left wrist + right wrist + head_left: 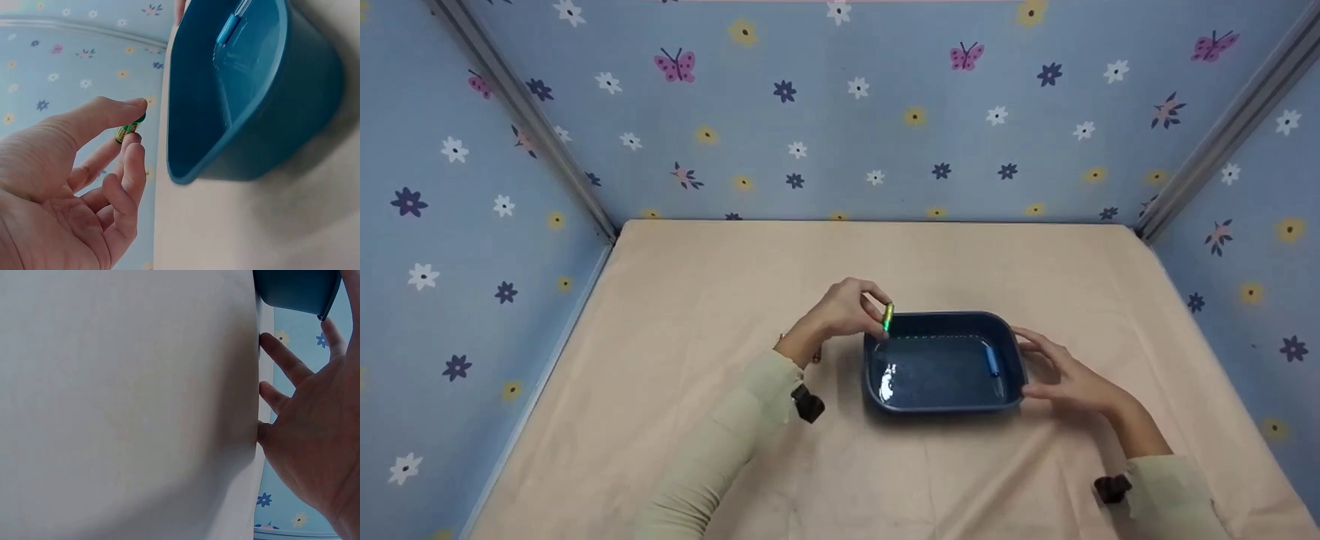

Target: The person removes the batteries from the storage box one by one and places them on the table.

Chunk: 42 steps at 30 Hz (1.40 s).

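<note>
My left hand (847,309) pinches a small green and yellow battery (888,318) between thumb and fingertips. The hand is above the back left corner of a dark blue rectangular tub (945,409), and in the left wrist view the battery (129,128) stands clear of the tub's wall. A small blue cylinder (991,361) lies inside the tub near its right wall. With fingers spread, my right hand (1069,382) is at the tub's right side, thumb and forefinger at the rim. Its other fingers reach down to the cloth in the right wrist view.
A pale peach cloth (720,300) with wrinkles covers the table. Flowered blue panels (840,150) stand behind and at both sides, with grey posts (532,112) at the corners. Beside the left wrist, a small brownish object (817,354) is partly hidden.
</note>
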Motion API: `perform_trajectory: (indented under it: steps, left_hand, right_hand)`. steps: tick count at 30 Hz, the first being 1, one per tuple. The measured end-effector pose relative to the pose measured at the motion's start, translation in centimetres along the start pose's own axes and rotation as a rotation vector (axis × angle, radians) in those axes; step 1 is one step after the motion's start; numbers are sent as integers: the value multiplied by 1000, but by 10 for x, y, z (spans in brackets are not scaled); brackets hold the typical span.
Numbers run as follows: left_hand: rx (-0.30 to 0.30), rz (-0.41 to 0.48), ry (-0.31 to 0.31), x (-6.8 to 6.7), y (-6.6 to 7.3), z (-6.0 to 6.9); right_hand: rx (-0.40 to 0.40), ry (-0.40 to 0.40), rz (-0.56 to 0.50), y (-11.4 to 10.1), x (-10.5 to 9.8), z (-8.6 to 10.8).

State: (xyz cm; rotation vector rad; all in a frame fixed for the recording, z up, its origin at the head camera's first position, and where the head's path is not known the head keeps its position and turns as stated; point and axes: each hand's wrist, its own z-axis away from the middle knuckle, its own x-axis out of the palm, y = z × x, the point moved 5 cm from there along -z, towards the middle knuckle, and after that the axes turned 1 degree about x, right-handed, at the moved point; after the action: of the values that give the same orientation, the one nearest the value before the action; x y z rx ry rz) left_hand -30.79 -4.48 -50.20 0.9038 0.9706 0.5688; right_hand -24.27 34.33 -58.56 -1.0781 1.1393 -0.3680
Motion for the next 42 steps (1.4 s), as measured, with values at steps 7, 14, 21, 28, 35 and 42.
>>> perform_trajectory:
  steps: [7, 14, 21, 28, 35, 42]
  left_hand:
    - [-18, -8, 39, -19, -12, 12]
    - [-42, 9, 84, -40, -22, 24]
    - [-46, 5, 119, -64, -33, 38]
    - [-64, -1, 155, -87, -54, 49]
    - [-105, -10, 195, -110, -81, 64]
    - [-144, 4, 216, -119, -102, 73]
  right_hand:
    - [1, 3, -4, 3, 0, 0]
    - [-3, 2, -20, 6, 1, 1]
    - [30, -6, -27, 5, 1, 2]
    - [47, -4, -6, 4, -1, 2]
    - [30, -11, -23, 4, -1, -1]
    - [30, -13, -23, 6, 0, 0]
